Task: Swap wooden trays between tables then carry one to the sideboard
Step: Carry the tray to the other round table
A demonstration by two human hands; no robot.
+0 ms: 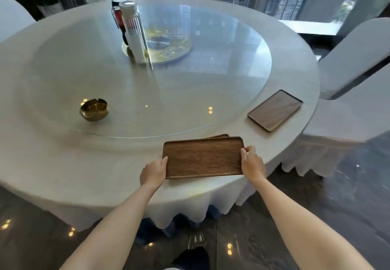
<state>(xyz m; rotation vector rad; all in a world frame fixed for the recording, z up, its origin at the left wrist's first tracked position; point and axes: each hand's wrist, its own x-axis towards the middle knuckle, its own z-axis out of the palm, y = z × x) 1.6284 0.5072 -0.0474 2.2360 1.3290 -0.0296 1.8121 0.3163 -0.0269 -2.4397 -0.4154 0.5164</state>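
A brown wooden tray (203, 157) sits at the near edge of the round white-clothed table (63, 164). My left hand (153, 172) grips its left short edge and my right hand (252, 163) grips its right short edge. The corner of another wooden tray (219, 136) peeks out from beneath its far side. A further, greyer wooden tray (275, 110) lies flat on the table's right rim, apart from my hands.
A glass turntable (190, 90) covers the table's middle, with a brass bowl (94, 109), a cola bottle (117, 10) and a clear bottle (135, 33) on it. White-covered chairs (354, 58) stand to the right. Dark glossy floor lies below.
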